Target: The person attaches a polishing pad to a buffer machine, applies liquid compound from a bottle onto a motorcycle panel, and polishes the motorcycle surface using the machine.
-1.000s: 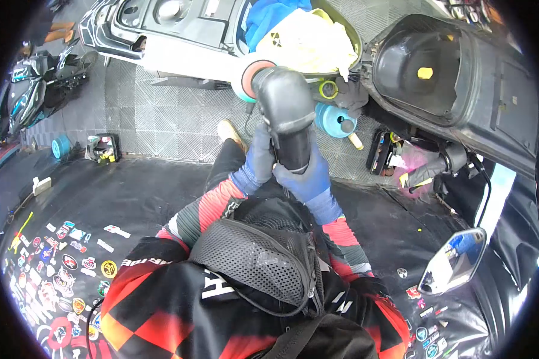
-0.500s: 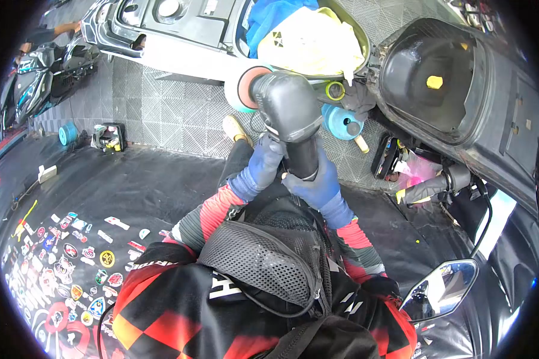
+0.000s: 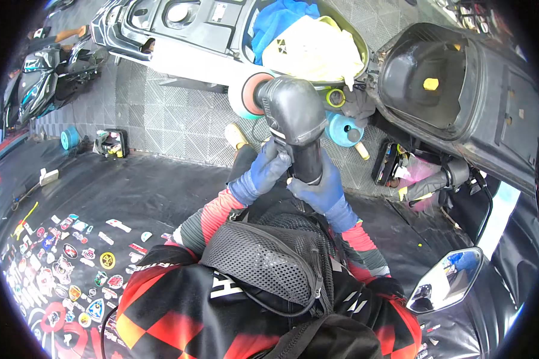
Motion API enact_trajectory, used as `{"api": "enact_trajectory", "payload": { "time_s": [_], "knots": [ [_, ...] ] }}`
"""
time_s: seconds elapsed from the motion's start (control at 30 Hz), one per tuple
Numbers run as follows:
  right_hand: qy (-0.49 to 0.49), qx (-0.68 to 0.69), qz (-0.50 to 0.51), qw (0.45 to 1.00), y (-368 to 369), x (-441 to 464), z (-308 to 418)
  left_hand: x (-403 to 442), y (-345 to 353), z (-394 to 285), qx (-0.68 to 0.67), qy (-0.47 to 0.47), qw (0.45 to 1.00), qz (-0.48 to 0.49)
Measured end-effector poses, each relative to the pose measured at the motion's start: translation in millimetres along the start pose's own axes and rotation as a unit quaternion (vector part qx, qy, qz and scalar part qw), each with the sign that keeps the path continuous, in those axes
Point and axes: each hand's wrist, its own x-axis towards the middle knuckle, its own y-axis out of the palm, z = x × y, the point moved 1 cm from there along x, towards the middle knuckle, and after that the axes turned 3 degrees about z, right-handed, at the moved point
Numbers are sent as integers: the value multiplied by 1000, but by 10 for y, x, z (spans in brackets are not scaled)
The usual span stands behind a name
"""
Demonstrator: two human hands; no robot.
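Observation:
A black polisher (image 3: 293,110) is held between my two gloved hands. My left hand (image 3: 262,172) is closed round the left side of its neck. From the right, my right hand (image 3: 322,186) wraps the handle, thumb across the near end. The polisher's round pad (image 3: 248,96), orange and white with a teal edge, faces the pale side panel (image 3: 188,64) of a scooter. Whether pad and panel touch, I cannot tell. Behind the polisher, the scooter's open storage bay (image 3: 366,43) holds a yellow cloth (image 3: 314,51) and a blue cloth (image 3: 278,24).
A detached black seat-like part (image 3: 491,90) carries a yellow piece (image 3: 430,84). A blue container (image 3: 343,128) stands on the tiled floor (image 3: 167,113). At lower right is a mirror (image 3: 446,281); stickers (image 3: 107,260) cover the black sheet at left. Another scooter (image 3: 39,84) stands far left.
The view has shifted slightly, so the scooter and polisher sit a little further right and lower. Both hands keep the same hold on the polisher.

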Motion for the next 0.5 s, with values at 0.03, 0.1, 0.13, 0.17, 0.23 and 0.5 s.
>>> {"api": "enact_trajectory", "payload": {
  "time_s": [0.03, 0.1, 0.13, 0.17, 0.23, 0.5],
  "knots": [
    [-11, -13, -5, 1000, 10, -3, 4, -10, -25, 34, 3, 5, 1000, 9],
    [-2, -31, 0, 1000, 1, -9, 72, -36, -53, 44, 7, 12, 1000, 15],
    [9, -48, 3, 999, 2, -12, 97, -53, -58, 20, 8, 8, 1000, 12],
    [9, -48, 5, 999, 15, -15, 88, -69, -59, -14, 8, 3, 1000, 9],
    [-12, -73, -13, 997, 36, -28, 60, 7, -108, -30, -63, 14, 997, 33],
    [-46, -174, 3, 984, 75, -122, 140, 54, -646, -297, -453, 23, 889, -64]
  ]
}}
